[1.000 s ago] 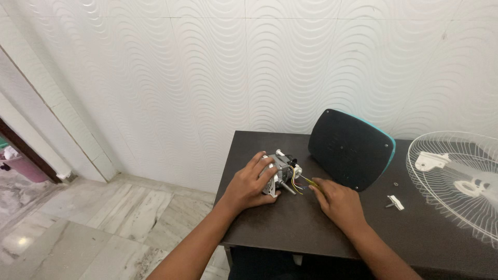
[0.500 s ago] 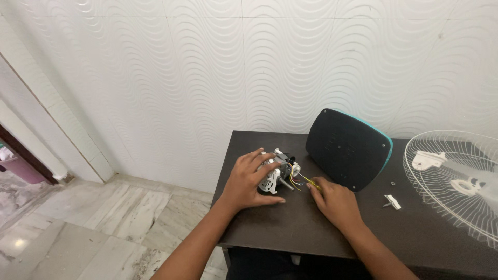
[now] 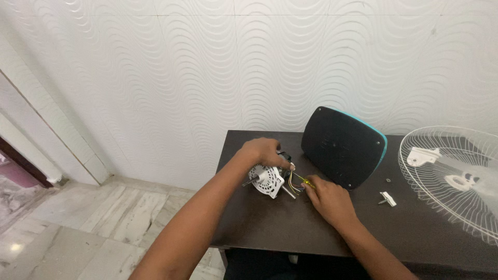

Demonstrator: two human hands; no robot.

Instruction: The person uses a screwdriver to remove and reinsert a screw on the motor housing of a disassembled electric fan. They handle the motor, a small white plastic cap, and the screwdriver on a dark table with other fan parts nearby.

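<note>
L hand (image 3: 264,151) clamps fan motor (image 3: 267,180) at table (image 3: 259,228) front-left; R hand (image 3: 328,198) pinches screwdriver (image 3: 303,182) at its wires. Step: working on motor; next needs steady tip, firm hold.

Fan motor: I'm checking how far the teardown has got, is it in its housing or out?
Out. The bare fan motor lies on the table under the left hand, wires loose.
</note>
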